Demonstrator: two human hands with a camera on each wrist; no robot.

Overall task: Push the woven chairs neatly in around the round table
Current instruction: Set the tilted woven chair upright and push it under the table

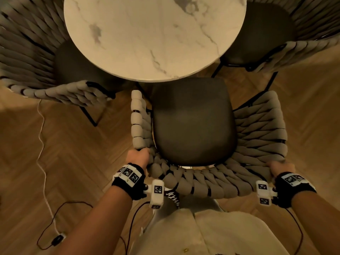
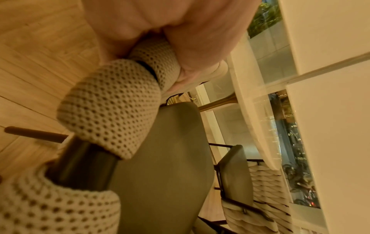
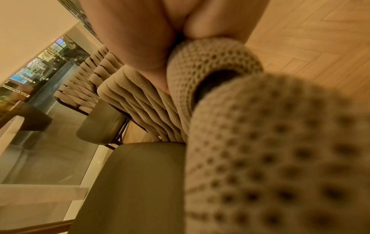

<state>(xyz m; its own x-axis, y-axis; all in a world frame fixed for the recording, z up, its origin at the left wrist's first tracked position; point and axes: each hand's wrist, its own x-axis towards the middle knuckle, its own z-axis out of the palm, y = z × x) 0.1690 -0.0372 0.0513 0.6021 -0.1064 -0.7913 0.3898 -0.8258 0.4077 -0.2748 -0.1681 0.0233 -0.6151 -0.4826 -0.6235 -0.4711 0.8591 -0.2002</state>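
Fingers [image 2: 192, 39] round woven chair [image 1: 202, 183]; herringbone wood floor [image 1: 55, 144].

No legible text — only blur

Near woven chair [image 1: 253, 137] facing round marble table [image 1: 154, 34], dark seat front just under rim; two chairs flanking
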